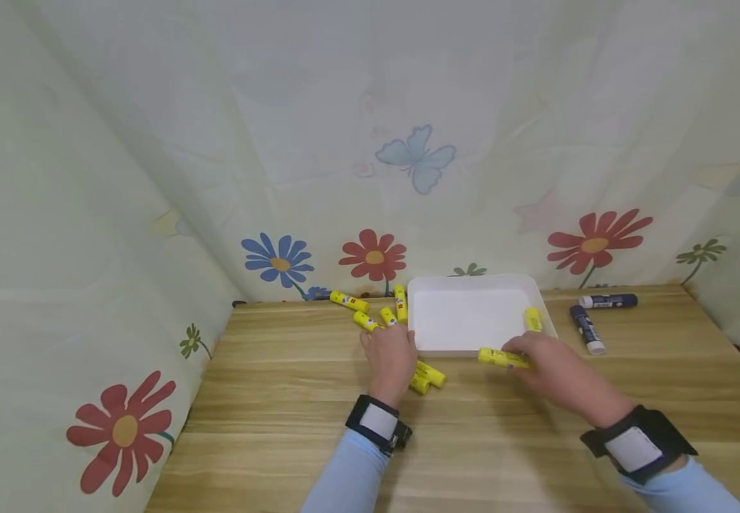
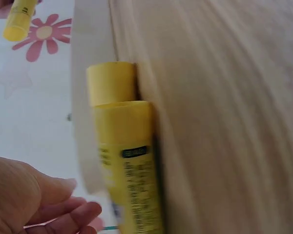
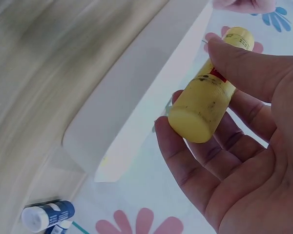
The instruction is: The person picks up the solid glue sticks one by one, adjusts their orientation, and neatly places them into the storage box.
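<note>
My right hand (image 1: 552, 370) pinches a yellow glue stick (image 1: 494, 357) between thumb and fingers, above the front right edge of a white tray (image 1: 446, 353). The right wrist view shows that glue stick (image 3: 200, 109) tilted in the fingers. Inside the tray, at its right side, is another yellow glue stick (image 1: 533, 319). My left hand (image 1: 390, 358) is just left of the tray, among several yellow glue sticks. In the left wrist view its fingers (image 2: 63, 219) are loosely bent, with nothing seen between them; two glue sticks (image 2: 127, 165) lie beside it.
Two dark blue glue sticks with white ends (image 1: 608, 301) lie right of the tray. Further yellow glue sticks (image 1: 349, 301) lie on the wooden table (image 1: 267, 399) at the tray's left. A flowered curtain (image 1: 318, 178) hangs behind the table and at its sides.
</note>
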Motion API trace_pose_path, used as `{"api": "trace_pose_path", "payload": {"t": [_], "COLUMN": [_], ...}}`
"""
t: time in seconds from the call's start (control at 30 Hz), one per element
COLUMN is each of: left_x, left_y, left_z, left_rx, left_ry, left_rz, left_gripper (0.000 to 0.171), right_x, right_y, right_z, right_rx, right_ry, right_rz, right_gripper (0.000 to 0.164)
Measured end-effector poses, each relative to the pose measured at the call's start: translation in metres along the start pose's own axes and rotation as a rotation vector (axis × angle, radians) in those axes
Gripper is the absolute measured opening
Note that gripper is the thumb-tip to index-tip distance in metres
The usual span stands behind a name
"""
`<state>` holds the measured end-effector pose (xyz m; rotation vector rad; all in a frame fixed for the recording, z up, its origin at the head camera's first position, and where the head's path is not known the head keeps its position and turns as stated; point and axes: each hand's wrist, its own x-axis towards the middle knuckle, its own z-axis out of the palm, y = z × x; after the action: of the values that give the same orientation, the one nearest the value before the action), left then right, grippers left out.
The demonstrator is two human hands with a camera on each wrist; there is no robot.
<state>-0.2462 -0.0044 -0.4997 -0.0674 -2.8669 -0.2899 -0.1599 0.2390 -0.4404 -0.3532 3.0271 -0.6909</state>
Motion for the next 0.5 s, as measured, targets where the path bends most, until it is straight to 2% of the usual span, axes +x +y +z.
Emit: {"api": "trace_pose_path", "payload": {"t": [0.07, 0.1, 0.17, 0.23, 0.3, 0.33, 0.4, 0.5], "left_x": [-0.005, -0.009, -0.017, -0.026, -0.034, -0.037, -0.043, -0.047], "left_y": [0.002, 0.004, 0.010, 0.016, 0.023, 0.026, 0.031, 0.034], "left_z": [-0.012, -0.020, -0.036, -0.048, -0.053, -0.053, -0.050, -0.043], "left_rx": [-0.031, -0.073, -0.163, -0.228, -0.230, -0.208, -0.163, -0.112], "left_ry": [0.078, 0.132, 0.240, 0.320, 0.346, 0.355, 0.355, 0.335], "left_rz": [0.092, 0.170, 0.384, 0.633, 0.845, 0.923, 1.021, 1.068], "left_gripper": [0.026, 0.025, 0.027, 0.029, 0.030, 0.030, 0.026, 0.021], "right_x": [0.001, 0.001, 0.002, 0.003, 0.004, 0.004, 0.006, 0.008], "right_y": [-0.003, -0.004, -0.006, -0.007, -0.010, -0.011, -0.016, -0.022], "right_z": [-0.001, -0.001, -0.001, -0.001, -0.001, -0.002, -0.002, -0.002], "right_rx": [0.003, 0.002, -0.001, -0.004, -0.003, 0.001, 0.018, 0.041], "right_ry": [-0.006, -0.006, 0.000, 0.010, 0.016, 0.015, 0.003, -0.025], "right_rz": [-0.003, -0.006, -0.018, -0.027, -0.041, -0.050, -0.050, -0.051], "right_gripper": [0.031, 0.031, 0.031, 0.031, 0.030, 0.030, 0.030, 0.029]}}
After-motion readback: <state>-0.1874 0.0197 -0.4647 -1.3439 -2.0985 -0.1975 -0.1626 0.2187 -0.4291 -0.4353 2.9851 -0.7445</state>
